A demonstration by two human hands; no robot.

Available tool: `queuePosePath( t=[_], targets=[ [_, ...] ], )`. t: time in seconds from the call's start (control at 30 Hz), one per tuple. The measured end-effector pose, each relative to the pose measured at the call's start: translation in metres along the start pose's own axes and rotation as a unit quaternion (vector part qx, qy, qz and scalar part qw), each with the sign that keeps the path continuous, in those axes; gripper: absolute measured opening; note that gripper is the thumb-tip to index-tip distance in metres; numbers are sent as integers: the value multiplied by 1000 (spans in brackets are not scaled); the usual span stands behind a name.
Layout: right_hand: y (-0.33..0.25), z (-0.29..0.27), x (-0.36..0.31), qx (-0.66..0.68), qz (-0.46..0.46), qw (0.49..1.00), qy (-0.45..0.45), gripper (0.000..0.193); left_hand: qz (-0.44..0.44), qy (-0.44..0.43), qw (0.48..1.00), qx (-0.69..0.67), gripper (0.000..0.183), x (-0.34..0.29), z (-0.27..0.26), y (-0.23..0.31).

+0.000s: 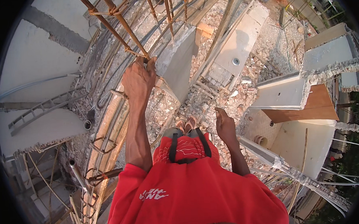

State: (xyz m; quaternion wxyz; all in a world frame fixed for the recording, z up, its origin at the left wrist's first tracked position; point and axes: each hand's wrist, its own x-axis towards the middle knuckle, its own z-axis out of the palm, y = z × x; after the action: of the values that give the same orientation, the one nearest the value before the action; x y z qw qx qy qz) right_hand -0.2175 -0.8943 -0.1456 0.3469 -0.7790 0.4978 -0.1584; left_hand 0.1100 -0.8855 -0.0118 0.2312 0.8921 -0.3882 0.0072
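My left hand (139, 79) is raised ahead of me on the left. Its fingers close around the lower end of a rusty steel rebar (124, 25) that slants up to the far left. A second bar runs beside it, and tie wire (111, 12) is wound across the two. My right hand (225, 126) hangs at chest level on the right, over the rubble. Its fingers are pinched together, with the index finger pointing forward; whatever may be between them is too small to make out. A grey concrete block (179, 67) stands just beyond my left hand.
Broken rubble (203, 104) lies around my feet (187, 123). Curved timber with steel bars (107, 134) runs along my left. Further left are a ladder (45, 109) and a metal pipe (79, 176). Broken walls (282, 94) of a tiled room drop away at right.
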Motion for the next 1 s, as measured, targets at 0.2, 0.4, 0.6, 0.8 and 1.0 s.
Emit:
queuePosePath(
  t=[0.2,0.4,0.6,0.8,1.0],
  targets=[
    [2,-10,-9,-11,39,998,55,34,38,35,999,16,41,2,1,-1],
    [12,-13,-56,87,139,981,102,35,73,15,997,24,40,10,10,-8],
    [23,0,-67,124,187,969,106,34,66,40,997,24,37,9,12,-5],
    [39,-8,-36,86,159,978,101,39,3,-6,1000,20,39,7,15,5],
    [27,-52,57,75,62,987,129,39,-8,64,996,57,34,1,22,14]
  ],
)
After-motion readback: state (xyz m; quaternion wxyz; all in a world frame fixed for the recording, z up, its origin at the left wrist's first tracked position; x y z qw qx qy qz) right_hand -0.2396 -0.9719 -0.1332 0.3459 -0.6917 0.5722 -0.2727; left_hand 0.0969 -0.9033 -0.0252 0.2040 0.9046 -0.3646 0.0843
